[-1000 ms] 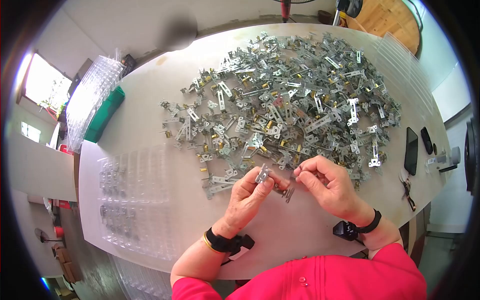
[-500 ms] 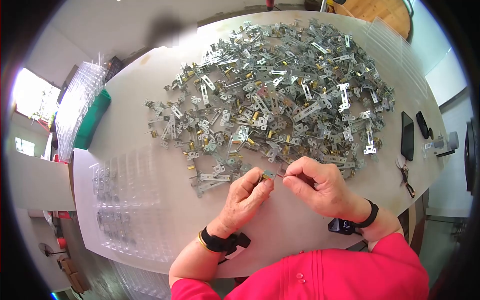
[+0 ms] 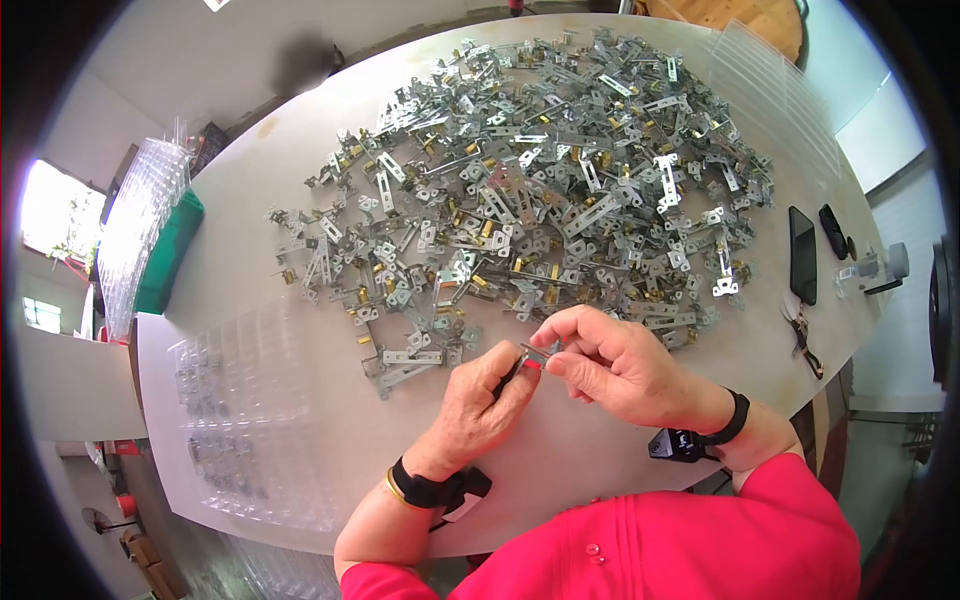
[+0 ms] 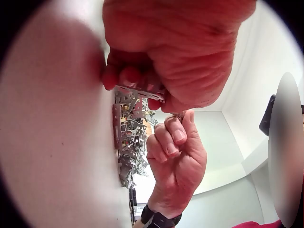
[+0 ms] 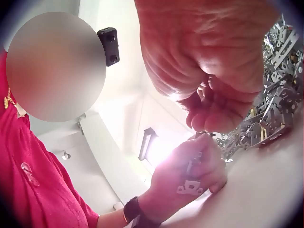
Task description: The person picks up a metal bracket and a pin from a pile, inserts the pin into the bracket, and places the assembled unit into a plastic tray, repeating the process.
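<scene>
The left hand (image 3: 480, 402) grips a metal bracket (image 4: 142, 91), its fingers curled round it; in the right wrist view a pierced end of the bracket (image 5: 191, 187) sticks out of that hand. Close against it, the right hand (image 3: 622, 368) pinches a small thin piece between thumb and forefinger, at the left hand's fingertips. What that piece is cannot be made out. A small red spot shows at the left thumb tip. Beyond both hands spreads a large heap of metal brackets (image 3: 520, 190), some with brass-coloured parts.
Clear plastic trays (image 3: 250, 400) holding small parts lie at the left. A green bin (image 3: 170, 255) with clear trays on it stands at the far left. At the right are a phone (image 3: 803, 255), pliers (image 3: 805, 340) and a tape roll (image 3: 890, 262). More clear sheets (image 3: 780, 90) lie at the back right.
The bracket has turned within the left hand and is now mostly hidden by its fingers. The right hand has come in closer, to the left hand's fingertips. The head view has shifted.
</scene>
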Demonstrator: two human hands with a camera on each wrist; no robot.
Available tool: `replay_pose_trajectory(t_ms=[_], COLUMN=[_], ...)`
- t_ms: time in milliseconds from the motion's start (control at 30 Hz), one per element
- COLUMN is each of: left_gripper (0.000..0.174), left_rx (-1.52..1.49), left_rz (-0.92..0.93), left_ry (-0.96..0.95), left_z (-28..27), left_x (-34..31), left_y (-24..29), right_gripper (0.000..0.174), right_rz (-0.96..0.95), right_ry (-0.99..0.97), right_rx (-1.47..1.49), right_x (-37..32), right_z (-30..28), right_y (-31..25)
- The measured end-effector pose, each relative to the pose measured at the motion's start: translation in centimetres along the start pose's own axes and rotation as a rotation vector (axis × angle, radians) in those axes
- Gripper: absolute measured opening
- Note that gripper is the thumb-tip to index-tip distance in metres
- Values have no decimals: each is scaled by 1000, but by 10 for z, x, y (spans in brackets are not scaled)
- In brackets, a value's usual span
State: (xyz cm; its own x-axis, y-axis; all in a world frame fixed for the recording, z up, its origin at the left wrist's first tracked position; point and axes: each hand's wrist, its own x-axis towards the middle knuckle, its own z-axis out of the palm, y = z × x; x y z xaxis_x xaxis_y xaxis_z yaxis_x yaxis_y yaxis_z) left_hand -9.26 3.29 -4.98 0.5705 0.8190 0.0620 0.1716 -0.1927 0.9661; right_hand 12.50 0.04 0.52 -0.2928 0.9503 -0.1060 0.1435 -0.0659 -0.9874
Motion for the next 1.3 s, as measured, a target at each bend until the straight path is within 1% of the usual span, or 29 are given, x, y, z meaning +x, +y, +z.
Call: replay_pose_trajectory(t_ms=[100,167,200,267,300,367,400,467,500,567,600,633,700,733,867,967,1033,1167,1300], left_gripper=[18,17,17,17,17,17,17,18,18,19,19,21,25,26,26,27,22,23,21], left_rx=[32,77,77,114,113,212,212,33,34,-401,-399,-512,-740,-740,-713,-637,-576,-503,-344], left_rz=[-9,64,64,82,81,222,222,-32,-31,-302,-300,-283,-250,-255,-238,-244,-223,-222,-184], left_ry=[-15,-14,-12,-20,-19,-98,-97,-184,-181,-49,-49,-26,17,32,2,5,-45,-28,-29], left_z=[-1,1,1,2,3,2,3,3,2,-2,-4,-6,-7,-6,-6,-7,-12,-11,-13], left_x=[0,2,2,1,2,5,4,0,-1,-2,-1,-1,1,1,1,0,-2,-2,-3], left_y=[1,1,0,-2,-3,-3,-1,8,12,17,15,9,2,4,5,5,-2,3,4], right_gripper=[17,13,13,8,8,5,5,5,5,5,6,6,7,7,7,7,6,6,6], right_rz=[0,15,15,-145,-145,-280,-279,-328,-330,-38,-32,-35,-23,-75,-50,-75,-72,-108,-136], right_ry=[-15,12,11,75,74,141,140,291,289,264,249,251,140,147,133,143,150,159,158], right_rx=[-9,-84,-84,-303,-303,-359,-359,-288,-289,47,110,110,-71,-117,-123,-129,-185,-220,-257], right_x=[1,0,0,0,1,1,2,4,3,-1,0,-1,-1,0,0,1,1,1,1], right_z=[2,2,2,1,0,0,1,2,1,-1,3,2,0,2,2,2,1,0,-1], right_y=[3,1,1,1,1,3,4,5,3,-3,-5,-4,2,3,4,6,5,5,3])
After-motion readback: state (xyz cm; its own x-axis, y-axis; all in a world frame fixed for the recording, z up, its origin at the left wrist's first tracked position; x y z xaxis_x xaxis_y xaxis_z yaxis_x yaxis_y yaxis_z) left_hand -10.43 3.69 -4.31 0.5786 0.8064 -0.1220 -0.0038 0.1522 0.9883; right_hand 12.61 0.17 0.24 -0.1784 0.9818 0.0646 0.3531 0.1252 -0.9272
